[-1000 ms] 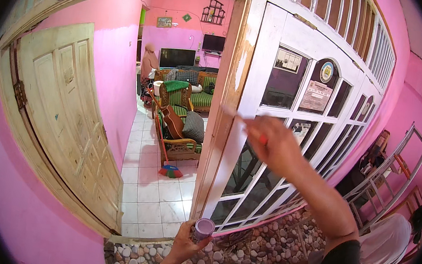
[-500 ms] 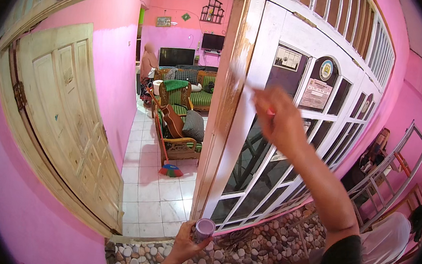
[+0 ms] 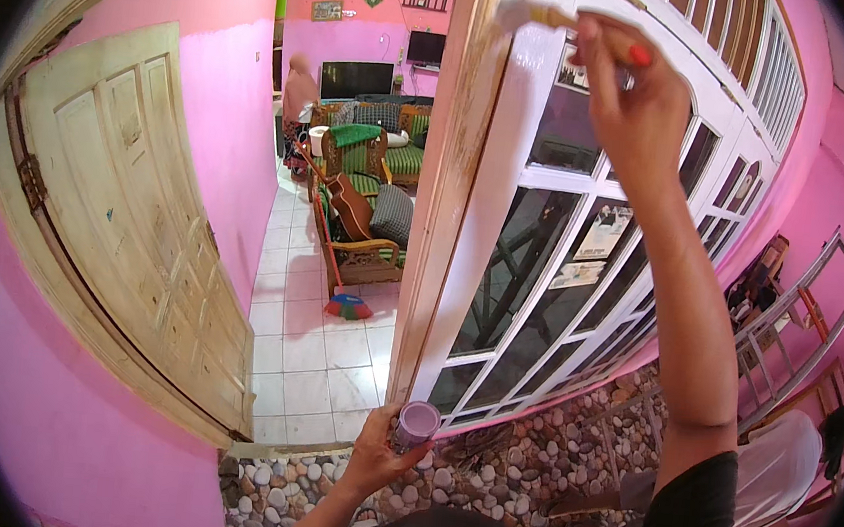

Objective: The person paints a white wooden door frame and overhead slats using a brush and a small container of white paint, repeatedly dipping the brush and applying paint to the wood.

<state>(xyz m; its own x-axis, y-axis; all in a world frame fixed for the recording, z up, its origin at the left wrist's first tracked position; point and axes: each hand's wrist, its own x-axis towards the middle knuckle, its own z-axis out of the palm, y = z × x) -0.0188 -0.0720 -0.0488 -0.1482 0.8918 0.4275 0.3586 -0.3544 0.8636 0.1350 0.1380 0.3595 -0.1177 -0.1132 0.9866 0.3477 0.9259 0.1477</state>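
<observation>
My right hand (image 3: 641,112) is raised at the upper right, its fingers closed around a paintbrush (image 3: 556,16) with a yellowish, orange-tipped handle. The brush's bristles are at the upper part of the door post (image 3: 450,176), beside the white window frame (image 3: 513,141); whether they touch the surface is hard to tell. The post is brownish and worn, with white paint along its upper right side. Low in the middle, my left hand (image 3: 375,460) grips a small clear cup (image 3: 418,422) holding pale, whitish-pink paint, close to the foot of the post.
A worn cream door (image 3: 130,218) stands open on the left. Through the doorway are a wooden armchair (image 3: 372,259) with a guitar (image 3: 348,209), a broom (image 3: 346,304) and a person (image 3: 299,97). A metal ladder-like frame (image 3: 803,327) leans at right, above pebbled ground (image 3: 565,467).
My right hand has risen with the paintbrush, from partway down the post to higher up beside the white frame. My left hand still holds the cup, and the view has shifted a little.
</observation>
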